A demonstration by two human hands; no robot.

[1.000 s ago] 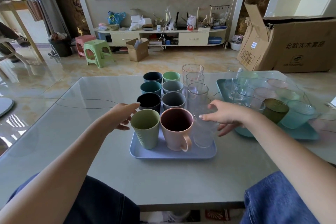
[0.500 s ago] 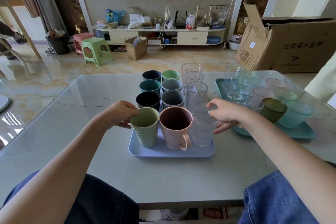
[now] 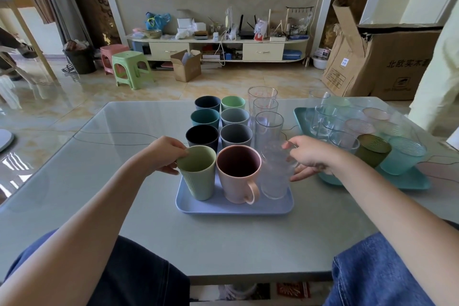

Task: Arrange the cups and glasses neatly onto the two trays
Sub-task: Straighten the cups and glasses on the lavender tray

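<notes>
A lavender tray point(image 3: 233, 207) in front of me carries several coloured cups in two columns and a column of clear glasses. My left hand point(image 3: 164, 154) grips the rim of the light green ribbed cup point(image 3: 198, 176) at the tray's front left. Beside it stands a pink mug point(image 3: 239, 174) with its handle toward me. My right hand point(image 3: 310, 156) holds the frosted clear glass point(image 3: 274, 176) at the front right, fingers curved round its side. A teal tray point(image 3: 412, 180) to the right holds several clear and tinted glasses, among them an olive glass point(image 3: 372, 153).
The trays sit on a grey glass-topped table point(image 3: 99, 181). My knees are under its near edge. A large cardboard box point(image 3: 387, 62) stands on the floor at the right, and a person's pale sleeve point(image 3: 437, 82) shows at the right edge. Stools and a TV cabinet lie beyond.
My left hand moved right from the table onto the green cup's rim. My right hand shifted slightly and stays round the frosted glass.
</notes>
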